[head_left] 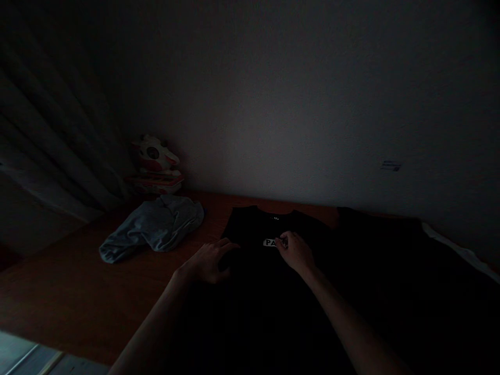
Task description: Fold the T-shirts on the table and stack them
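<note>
A black T-shirt lies spread on the brown wooden surface, its neckline toward the wall and a white printed patch on its chest. My left hand is open at the shirt's left side, thumb and fingers apart. Over the right part of the patch is my right hand, closed, with bent fingertips drawn together and covering some of the lettering. Whatever those fingers may pinch is too dark and small to make out. The shirt's lower part fades into shadow.
A crumpled grey-blue cloth lies to the left. Behind it stands a cow-shaped toy with a keyboard. More dark fabric with a white edge lies at the right. The wall bounds the back; a curtain hangs left.
</note>
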A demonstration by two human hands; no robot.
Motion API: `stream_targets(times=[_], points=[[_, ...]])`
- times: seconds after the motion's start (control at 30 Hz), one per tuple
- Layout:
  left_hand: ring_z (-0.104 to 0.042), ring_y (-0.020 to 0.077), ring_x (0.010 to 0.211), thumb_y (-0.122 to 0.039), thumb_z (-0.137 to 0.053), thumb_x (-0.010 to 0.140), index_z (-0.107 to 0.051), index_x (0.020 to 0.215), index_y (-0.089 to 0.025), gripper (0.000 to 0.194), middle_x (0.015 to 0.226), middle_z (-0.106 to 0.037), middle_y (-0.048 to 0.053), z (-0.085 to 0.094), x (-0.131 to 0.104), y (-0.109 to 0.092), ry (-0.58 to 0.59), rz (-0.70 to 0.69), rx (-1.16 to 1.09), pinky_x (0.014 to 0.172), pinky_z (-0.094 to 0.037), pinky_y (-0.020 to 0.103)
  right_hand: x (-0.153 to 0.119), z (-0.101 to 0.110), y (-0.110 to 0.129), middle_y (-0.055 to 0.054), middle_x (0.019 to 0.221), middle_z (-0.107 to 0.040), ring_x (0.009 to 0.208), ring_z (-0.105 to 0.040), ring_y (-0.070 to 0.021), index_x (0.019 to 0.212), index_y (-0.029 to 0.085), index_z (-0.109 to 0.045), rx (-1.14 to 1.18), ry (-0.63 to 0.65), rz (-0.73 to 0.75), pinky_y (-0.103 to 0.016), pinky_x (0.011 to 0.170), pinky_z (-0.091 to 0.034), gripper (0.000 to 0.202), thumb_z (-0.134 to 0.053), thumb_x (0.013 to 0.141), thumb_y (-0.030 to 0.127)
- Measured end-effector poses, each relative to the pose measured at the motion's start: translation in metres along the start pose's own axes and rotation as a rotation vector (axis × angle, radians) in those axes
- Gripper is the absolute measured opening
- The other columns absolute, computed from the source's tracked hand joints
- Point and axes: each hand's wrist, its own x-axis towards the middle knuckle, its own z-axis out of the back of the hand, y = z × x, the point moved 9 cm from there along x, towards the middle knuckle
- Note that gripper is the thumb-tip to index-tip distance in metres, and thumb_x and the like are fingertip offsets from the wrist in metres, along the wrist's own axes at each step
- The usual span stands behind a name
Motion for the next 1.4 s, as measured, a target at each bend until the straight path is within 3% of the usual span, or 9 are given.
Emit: stream_targets(times=[0.2, 0.37, 0.53, 0.73, 0.9, 1.0, 1.1, 1.23, 1.4], points=[[-0.072, 0.0221, 0.107, -0.031, -0.033, 0.103, -0.06, 0.13, -0.025, 0.039, 0.123, -0.073, 0.007, 0.0, 0.006, 0.017, -0.194, 0.097, -0.097, 0.094, -0.055, 0.033, 0.032, -0.038, 0.028, -0.017, 0.108, -0.076, 0.1, -0.073, -0.0285, 0.107, 0.015, -0.07, 0.054, 0.11, -0.203, -0.036, 0.079, -0.052, 0.043, -0.049, 0.099, 0.051], [-0.069, 0.021, 0.112, -0.028, -0.037, 0.103, -0.062, 0.129, -0.024, 0.036, 0.125, -0.072, 0.007, -0.003, 0.01, 0.031, -0.325, 0.096, -0.015, 0.099, -0.053, 0.035, 0.039, -0.049, 0.037, -0.016, 0.111, -0.076, 0.106, -0.072, -0.0275, 0.099, 0.018, -0.072, 0.021, 0.115, -0.192, -0.034, 0.083, -0.051, 0.027, -0.062, 0.094, 0.043], [-0.054, 0.031, 0.135, -0.045, -0.05, 0.099, -0.058, 0.139, -0.021, 0.048, 0.15, -0.056, 0.012, -0.022, 0.011, 0.043, -0.201, 0.165, 0.098, 0.113, -0.043, 0.051, 0.027, -0.031, 0.028, -0.013, 0.113, -0.074, 0.104, -0.07, -0.0252, 0.115, 0.02, -0.064, -0.018, 0.06, -0.188, -0.033, 0.082, -0.051, 0.025, -0.059, 0.096, 0.035], [-0.051, 0.0339, 0.137, -0.055, -0.051, 0.095, -0.058, 0.141, -0.024, 0.056, 0.152, -0.054, 0.012, -0.022, 0.007, 0.045, -0.183, 0.179, 0.134, 0.115, -0.039, 0.056, -0.021, -0.017, 0.038, -0.015, 0.122, -0.067, 0.113, -0.062, -0.0306, 0.115, 0.018, -0.063, -0.092, -0.052, 0.193, -0.044, 0.095, -0.049, 0.028, -0.06, 0.093, 0.035], [-0.049, 0.0312, 0.139, -0.048, -0.044, 0.101, -0.066, 0.128, -0.021, 0.044, 0.148, -0.056, 0.013, -0.001, 0.01, 0.028, -0.366, 0.116, 0.168, 0.117, -0.039, 0.053, -0.05, -0.029, 0.031, -0.016, 0.139, -0.061, 0.132, -0.054, -0.0307, 0.127, 0.018, -0.062, -0.014, -0.142, 0.342, -0.051, 0.113, -0.038, 0.036, -0.055, 0.097, 0.036], [-0.048, 0.0272, 0.141, -0.037, -0.034, 0.105, -0.063, 0.13, -0.019, 0.042, 0.152, -0.052, 0.013, 0.002, 0.03, 0.018, -0.451, 0.091, 0.141, 0.118, -0.04, 0.049, -0.052, -0.034, 0.027, -0.017, 0.144, -0.058, 0.137, -0.051, -0.0318, 0.13, 0.017, -0.062, 0.025, -0.141, 0.319, -0.053, 0.114, -0.037, 0.039, -0.054, 0.097, 0.036], [-0.044, 0.0281, 0.145, -0.032, -0.034, 0.103, -0.058, 0.135, -0.015, 0.043, 0.156, -0.047, 0.015, -0.013, 0.073, 0.016, -0.413, 0.087, 0.139, 0.118, -0.039, 0.05, -0.052, -0.031, 0.026, -0.016, 0.143, -0.06, 0.136, -0.051, -0.0316, 0.129, 0.019, -0.063, 0.092, -0.15, 0.312, -0.054, 0.114, -0.037, 0.038, -0.056, 0.097, 0.036], [-0.034, 0.0279, 0.151, -0.023, -0.031, 0.1, -0.053, 0.14, -0.009, 0.047, 0.159, -0.043, 0.019, -0.028, 0.127, 0.035, -0.409, 0.21, 0.172, 0.121, -0.035, 0.049, -0.048, -0.024, 0.017, -0.014, 0.137, -0.065, 0.133, -0.055, -0.0297, 0.12, 0.023, -0.067, 0.267, -0.198, 0.272, -0.052, 0.112, -0.04, 0.03, -0.06, 0.094, 0.035], [-0.044, 0.0377, 0.144, -0.03, -0.039, 0.097, -0.055, 0.14, -0.013, 0.049, 0.15, -0.053, 0.021, -0.043, 0.131, 0.061, -0.391, 0.356, 0.196, 0.113, -0.039, 0.06, -0.04, -0.017, -0.005, -0.012, 0.121, -0.071, 0.119, -0.063, -0.0248, 0.105, 0.021, -0.066, 0.57, -0.32, 0.179, -0.047, 0.109, -0.044, 0.018, -0.057, 0.093, 0.031]])
